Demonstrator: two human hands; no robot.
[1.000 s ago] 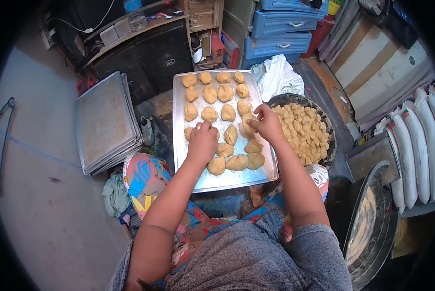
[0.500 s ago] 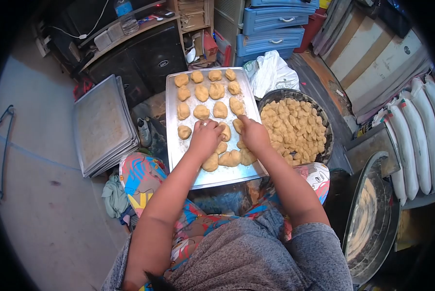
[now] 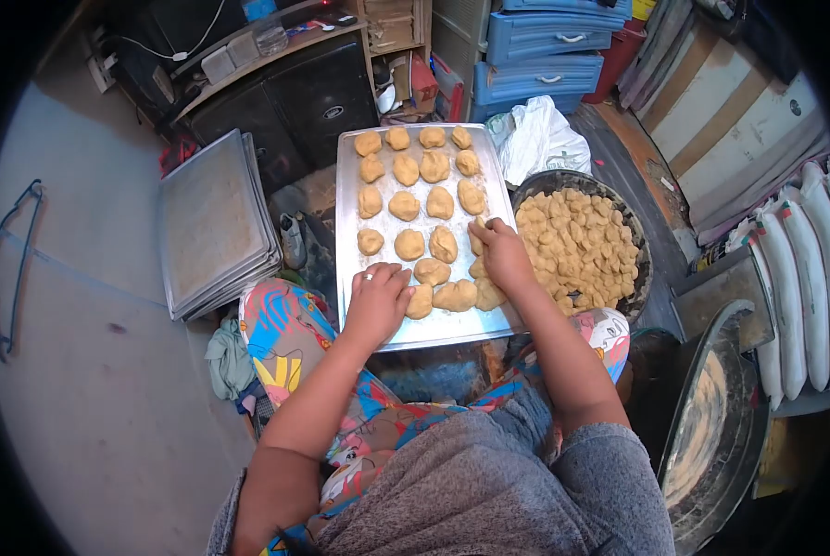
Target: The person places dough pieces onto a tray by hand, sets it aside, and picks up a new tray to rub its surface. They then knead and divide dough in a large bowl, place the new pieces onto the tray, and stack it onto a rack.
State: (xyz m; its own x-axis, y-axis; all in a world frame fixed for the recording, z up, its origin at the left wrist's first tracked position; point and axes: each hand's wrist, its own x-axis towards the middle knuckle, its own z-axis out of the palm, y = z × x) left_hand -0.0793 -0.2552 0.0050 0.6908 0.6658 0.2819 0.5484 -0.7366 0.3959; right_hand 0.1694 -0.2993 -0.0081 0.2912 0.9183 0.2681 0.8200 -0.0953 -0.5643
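A metal baking tray (image 3: 352, 320) lies in front of me across my lap, bearing rows of light-brown dough balls (image 3: 404, 206). My left hand (image 3: 378, 298), with a ring on one finger, is at the tray's lower left. Its curled fingers lie against a dough ball (image 3: 420, 303), partly covering it. At the tray's right side, my right hand (image 3: 505, 252) grips another dough ball (image 3: 477, 239), mostly hidden by the fingers. Between the hands, several dough pieces (image 3: 455, 296) sit close together near the front edge.
Right of the tray stands a round dark basin (image 3: 649, 264) heaped with dough pieces (image 3: 577, 241). A white plastic bag (image 3: 545, 144) lies behind it. Stacked trays (image 3: 213, 222) lean at left. Blue drawers (image 3: 545, 79) stand at the back, and a large dark pan (image 3: 711, 435) at lower right.
My left hand has moved down and left over the tray, uncovering dough balls in the fourth row. My right hand stays at the right side. The view has shifted slightly.
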